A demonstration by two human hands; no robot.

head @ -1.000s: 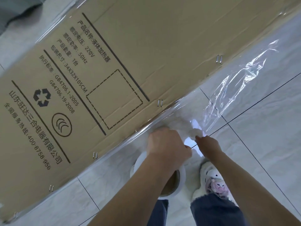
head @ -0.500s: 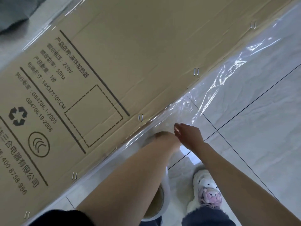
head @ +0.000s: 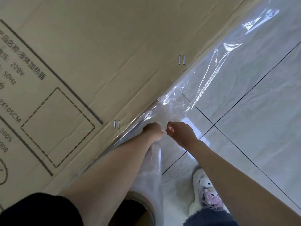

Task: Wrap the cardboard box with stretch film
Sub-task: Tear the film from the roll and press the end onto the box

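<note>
A stretch film roll (head: 143, 207) sits lowest in view beside a slippered foot (head: 206, 193). Above it, the left hand (head: 153, 130) and right hand (head: 182, 133), fingers curled, pinch the clear stretch film (head: 211, 75) at the edge of the printed cardboard box (head: 114, 54) lying on the tiled floor (head: 260, 119).

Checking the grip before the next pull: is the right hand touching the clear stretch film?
Touching. The head view shows the right hand with fingers curled, pinching the clear stretch film beside the left hand.
</note>
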